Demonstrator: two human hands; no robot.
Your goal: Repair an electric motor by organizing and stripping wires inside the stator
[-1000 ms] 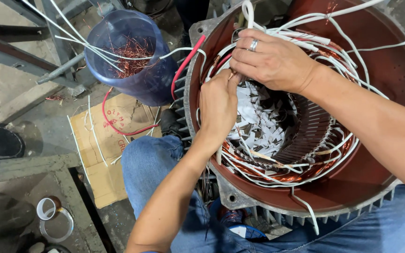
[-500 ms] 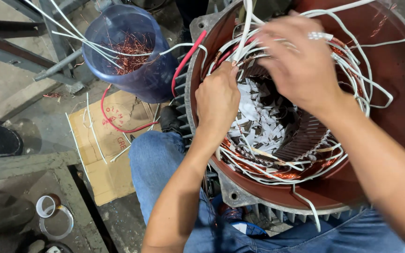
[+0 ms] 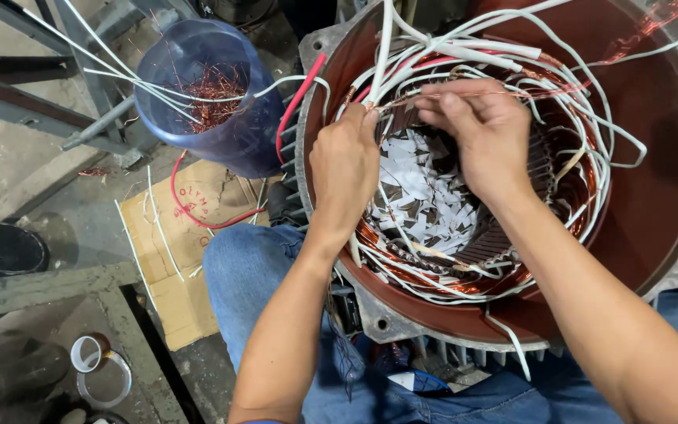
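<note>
**Both hands inside the motor**

We see the big red motor housing (image 3: 653, 157) on our lap. Inside, our right hand (image 3: 484, 129) and left hand (image 3: 344, 165) pinch a thin copper wire (image 3: 410, 100) stretched between them above the windings (image 3: 582, 180).

Body only, head cam looking down. Both forearms bare, no sleeves in shot, no gloves, no watch or wristband. Left hand (image 3: 344, 169): back of hand towards cam, knuckles up, no ring visible. Right hand (image 3: 480, 129): back of hand towards cam too, fingers partly hidden, can't tell re ring from this angle. Nails short where visible. Legs: blue denim jeans (image 3: 249, 275), mid-wash, creased at the knee; more of the same denim along the bottom edge and at far right. Small bit of dark blue fabric at bottom edge by left elbow, poss. shirt hem, too small to tell.
</note>
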